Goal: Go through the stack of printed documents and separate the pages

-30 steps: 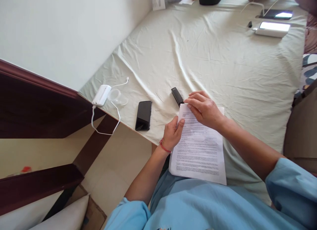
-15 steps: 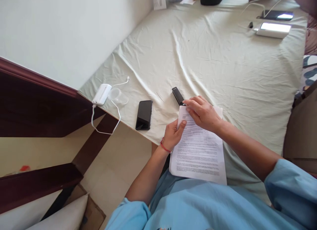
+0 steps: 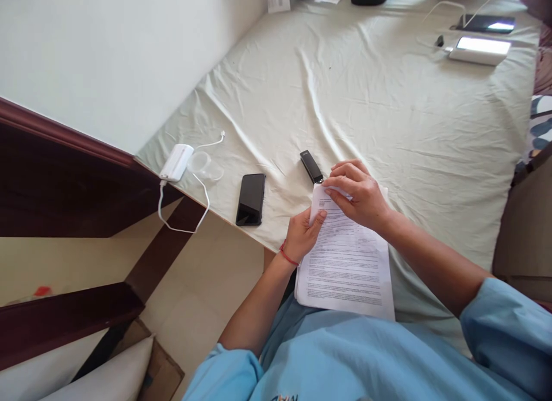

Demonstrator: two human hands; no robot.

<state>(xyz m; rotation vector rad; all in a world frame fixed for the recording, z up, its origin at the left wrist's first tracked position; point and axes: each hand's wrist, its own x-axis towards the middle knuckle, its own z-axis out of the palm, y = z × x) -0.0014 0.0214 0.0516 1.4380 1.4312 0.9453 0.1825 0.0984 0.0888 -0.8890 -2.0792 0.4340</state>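
A stack of printed papers [image 3: 345, 268] lies at the table's near edge, its lower end by my shirt. My left hand [image 3: 302, 234] grips the stack's left edge, thumb on top and fingers underneath. Up at the top edge, my right hand [image 3: 360, 195] has its thumb and index finger closed on the sheets near the upper left corner, with the other fingers curled above. A black stapler [image 3: 311, 166] lies on the cloth just beyond that corner, its near end close to the papers; neither hand is on it.
Left of the stack lies a black phone [image 3: 250, 199]. Farther left are a white adapter [image 3: 176, 163] with a looped cable and a clear round container [image 3: 202, 164]. At the far right sit a white power bank [image 3: 479, 51] and another phone [image 3: 487, 24].
My right hand has drawn slightly right, away from the stapler's near end, with its fingers now at the papers' top edge. My left hand keeps its hold.
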